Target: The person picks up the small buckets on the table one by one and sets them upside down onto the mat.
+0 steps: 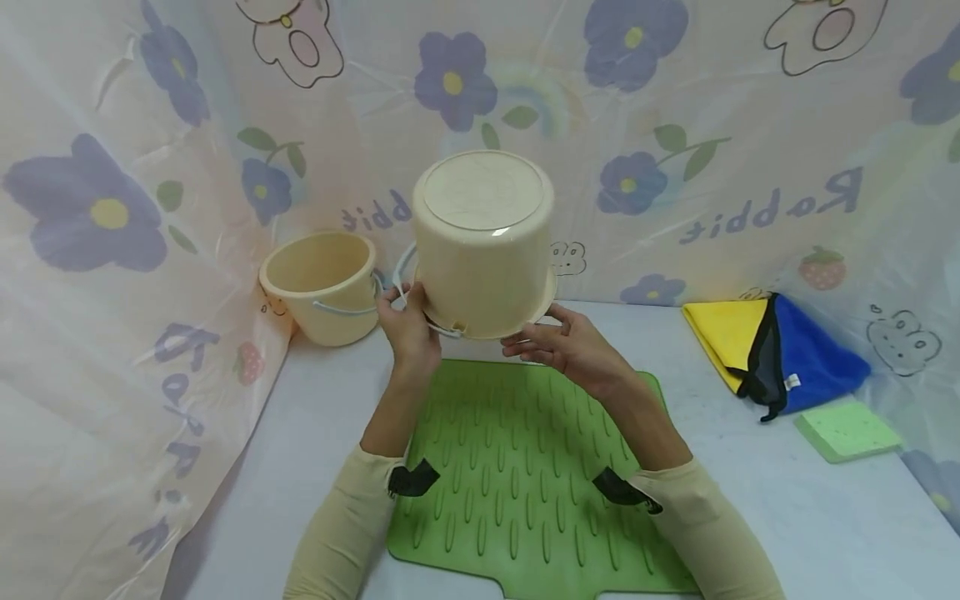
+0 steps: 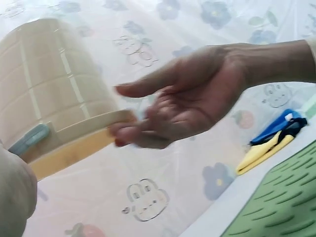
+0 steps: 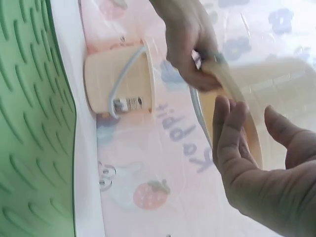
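Note:
A cream plastic bucket (image 1: 483,250) is held upside down over the green mat, its base facing up and its mouth down. At its left side, my left hand (image 1: 411,333) grips the rim close to the pale blue handle (image 1: 405,271). My right hand (image 1: 573,346) is at the rim on the other side; in the right wrist view its fingers (image 3: 229,131) lie against the rim while the thumb stands away from the wall. In the left wrist view, the bucket's handle joint (image 2: 33,138) shows beside the left hand (image 2: 15,192), which is mostly cut off.
A second cream bucket (image 1: 322,292) stands upright at the back left. The ridged green mat (image 1: 525,517) covers the middle of the white table (image 1: 750,517). At the right lie a yellow, black and blue folded cloth (image 1: 813,358) and a green sponge (image 1: 847,429). Patterned curtains (image 1: 525,108) hang behind.

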Motion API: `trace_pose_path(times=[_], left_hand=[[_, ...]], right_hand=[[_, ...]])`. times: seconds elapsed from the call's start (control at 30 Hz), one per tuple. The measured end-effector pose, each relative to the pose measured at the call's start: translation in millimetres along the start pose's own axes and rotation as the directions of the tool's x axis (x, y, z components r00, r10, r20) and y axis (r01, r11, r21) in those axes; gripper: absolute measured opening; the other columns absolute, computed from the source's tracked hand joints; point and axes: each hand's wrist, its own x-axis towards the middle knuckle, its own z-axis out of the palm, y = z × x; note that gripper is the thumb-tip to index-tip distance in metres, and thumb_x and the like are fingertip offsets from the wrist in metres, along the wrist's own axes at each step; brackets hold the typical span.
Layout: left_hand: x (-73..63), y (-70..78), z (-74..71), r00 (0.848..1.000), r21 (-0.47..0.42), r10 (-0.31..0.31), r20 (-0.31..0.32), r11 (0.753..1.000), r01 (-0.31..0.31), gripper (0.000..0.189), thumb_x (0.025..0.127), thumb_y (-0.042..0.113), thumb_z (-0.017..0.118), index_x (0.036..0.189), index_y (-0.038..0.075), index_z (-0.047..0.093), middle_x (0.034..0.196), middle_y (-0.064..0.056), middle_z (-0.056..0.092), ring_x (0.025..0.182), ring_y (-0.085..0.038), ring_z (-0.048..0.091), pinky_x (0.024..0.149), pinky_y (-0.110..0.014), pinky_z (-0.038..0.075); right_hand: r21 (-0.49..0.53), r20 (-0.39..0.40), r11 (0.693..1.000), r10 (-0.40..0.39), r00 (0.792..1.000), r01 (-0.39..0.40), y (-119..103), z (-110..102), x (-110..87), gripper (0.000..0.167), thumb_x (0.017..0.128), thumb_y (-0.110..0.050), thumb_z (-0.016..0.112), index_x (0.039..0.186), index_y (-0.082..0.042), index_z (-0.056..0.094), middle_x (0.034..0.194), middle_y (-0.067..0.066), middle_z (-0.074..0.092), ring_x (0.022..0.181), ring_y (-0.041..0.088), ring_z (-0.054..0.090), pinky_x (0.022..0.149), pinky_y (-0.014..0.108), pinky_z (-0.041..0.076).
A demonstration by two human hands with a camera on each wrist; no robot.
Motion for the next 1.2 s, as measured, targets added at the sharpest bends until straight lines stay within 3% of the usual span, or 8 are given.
trace_pose_path(times=[0.1, 0.23, 0.33, 0.47, 0.53, 0.77, 1.0, 1.2], left_hand=[[-14.9, -10.0, 6.0, 0.998, -0.034, 0.064, -0.01, 0.997, -0.064, 0.022, 0.108, 0.008, 0.054, 0.112, 0.012, 0.032, 0.101, -0.008, 0.059, 0.078, -0.011, 0.065, 0.064, -0.021, 0.055], [-30.5, -15.6, 12.7, 0.992, -0.059, 0.128, 0.007, 0.99, -0.127, 0.023, 0.108, 0.009, 0.052, 0.112, 0.015, 0.03, 0.094, -0.007, 0.062, 0.071, -0.01, 0.06, 0.058, -0.02, 0.05], [-38.0, -13.3, 14.8, 0.992, -0.078, 0.126, 0.019, 0.989, -0.124, 0.023, 0.109, 0.01, 0.051, 0.113, 0.015, 0.029, 0.101, -0.009, 0.063, 0.079, -0.012, 0.064, 0.063, -0.021, 0.053], [-43.6, -7.9, 15.9, 0.996, -0.131, 0.09, 0.019, 0.988, -0.087, 0.024, 0.109, 0.009, 0.05, 0.11, 0.016, 0.027, 0.113, -0.008, 0.058, 0.095, -0.016, 0.066, 0.07, -0.023, 0.056], [-43.5, -4.4, 16.2, 0.997, -0.145, 0.076, 0.019, 0.987, -0.073, 0.025, 0.107, 0.008, 0.05, 0.107, 0.018, 0.027, 0.111, -0.005, 0.055, 0.094, -0.015, 0.065, 0.069, -0.023, 0.054], [-30.7, 13.1, 8.2, 0.996, -0.036, 0.083, 0.029, 0.996, -0.082, 0.015, 0.105, 0.016, 0.052, 0.101, 0.018, 0.038, 0.07, 0.007, 0.058, 0.038, -0.005, 0.036, 0.038, -0.018, 0.031], [-24.6, 23.8, 5.8, 0.993, 0.026, 0.029, 0.11, 0.999, -0.033, 0.019, 0.106, 0.015, 0.051, 0.095, 0.02, 0.036, 0.065, 0.007, 0.059, 0.044, -0.005, 0.038, 0.039, -0.017, 0.027], [-20.1, 25.6, 2.5, 0.983, 0.066, -0.036, 0.18, 0.998, 0.025, 0.013, 0.104, 0.015, 0.053, 0.097, 0.018, 0.041, 0.073, 0.005, 0.064, 0.051, -0.004, 0.05, 0.043, -0.015, 0.036]], right_hand=[[0.011, 0.003, 1.0, -0.016, 1.0, 0.016, 0.9, 8.9, -0.4, 0.061, 0.108, -0.007, 0.054, 0.161, -0.019, 0.026, 0.108, 0.004, 0.08, 0.102, 0.019, 0.079, 0.098, 0.033, 0.063], [0.054, -0.036, 0.998, -0.036, 0.999, 0.038, 1.2, 15.9, -1.4, 0.063, 0.107, -0.005, 0.056, 0.159, -0.023, 0.025, 0.13, 0.006, 0.071, 0.107, 0.019, 0.078, 0.102, 0.034, 0.061], [0.091, -0.061, 0.994, -0.047, 0.997, 0.053, 2.5, 18.8, -1.9, 0.063, 0.106, -0.002, 0.056, 0.157, -0.023, 0.027, 0.141, 0.008, 0.059, 0.11, 0.018, 0.076, 0.103, 0.034, 0.06], [0.127, -0.09, 0.991, -0.033, 0.995, 0.045, 1.7, 20.6, -4.0, 0.055, 0.105, 0.001, 0.057, 0.151, -0.018, 0.033, 0.131, 0.005, 0.066, 0.103, 0.014, 0.077, 0.093, 0.028, 0.064], [0.128, -0.097, 0.991, -0.025, 0.995, 0.038, -0.4, 20.1, -5.5, 0.052, 0.104, 0.001, 0.058, 0.147, -0.016, 0.035, 0.124, 0.003, 0.07, 0.099, 0.013, 0.077, 0.088, 0.024, 0.064], [0.041, -0.081, 0.999, -0.009, 0.997, 0.013, -7.6, 18.2, -8.7, 0.054, 0.102, 0.001, 0.062, 0.147, -0.018, 0.039, 0.118, -0.002, 0.074, 0.099, 0.014, 0.077, 0.082, 0.024, 0.063], [0.092, -0.073, 0.996, 0.0, 0.997, 0.006, -11.0, 12.5, -6.7, 0.04, 0.103, 0.005, 0.054, 0.137, -0.015, 0.05, 0.113, -0.002, 0.072, 0.091, 0.013, 0.074, 0.075, 0.023, 0.06], [0.137, -0.117, 0.991, 0.015, 0.993, 0.001, -9.0, 7.6, -4.8, 0.034, 0.099, 0.009, 0.048, 0.124, -0.013, 0.054, 0.107, 0.001, 0.067, 0.081, 0.013, 0.066, 0.068, 0.026, 0.052]])
